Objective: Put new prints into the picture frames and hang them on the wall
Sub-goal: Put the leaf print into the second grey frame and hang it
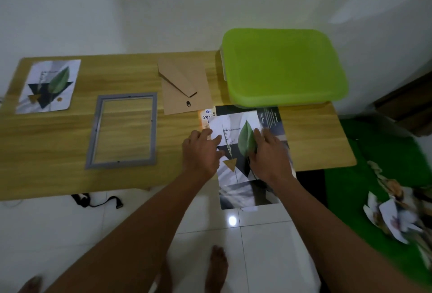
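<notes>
While the left hand and right hand press flat-fingered on a print, choosing seems in hand; next it must go squarely into the empty frame.

table: matt wood grain | box lid: smooth plastic | floor tiles: glossy

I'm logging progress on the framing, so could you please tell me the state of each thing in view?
Frame: empty, flat on the table, backing off.
Backing: out of the frame, flat on the table.
Left print: loose, flat, unframed.
Print stack: overhangs the table's near edge, under both hands.
Box: lid on.
Left hand: rests on the stack, fingers relaxed.
Right hand: rests flat on the stack.
</notes>
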Tool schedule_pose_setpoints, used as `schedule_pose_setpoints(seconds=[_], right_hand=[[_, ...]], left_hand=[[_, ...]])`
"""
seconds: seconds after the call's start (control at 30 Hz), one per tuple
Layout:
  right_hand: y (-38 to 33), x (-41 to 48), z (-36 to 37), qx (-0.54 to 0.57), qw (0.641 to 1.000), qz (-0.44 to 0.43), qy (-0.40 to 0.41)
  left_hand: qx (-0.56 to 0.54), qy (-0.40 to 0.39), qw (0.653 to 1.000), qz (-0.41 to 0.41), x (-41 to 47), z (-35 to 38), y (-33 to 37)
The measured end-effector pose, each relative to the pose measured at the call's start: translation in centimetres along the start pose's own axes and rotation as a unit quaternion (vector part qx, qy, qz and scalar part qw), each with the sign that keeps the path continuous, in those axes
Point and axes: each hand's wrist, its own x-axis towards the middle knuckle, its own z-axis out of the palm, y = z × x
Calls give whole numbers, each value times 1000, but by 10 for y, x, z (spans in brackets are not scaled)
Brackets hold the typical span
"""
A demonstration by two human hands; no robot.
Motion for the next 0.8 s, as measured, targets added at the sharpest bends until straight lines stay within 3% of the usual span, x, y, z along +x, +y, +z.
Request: schedule_pose_setpoints(seconds=[0.23,0.43,0.6,0.8], right_hand=[[2,-6,-3,-24,999,-18,-15],[-15,-12,-28,-13,999,-24,-17],[-67,-12,-48,-7,997,-71,-14],[-169,6,-61,-2,989,-150,7]], left_hand=[[46,-35,998,28,4,-2,0],[-6,-15,1000,11,-4,-19,-7],[-57,19,998,-14,-24,-60,-43],[-61,87,992,-74,-47,-116,-138]])
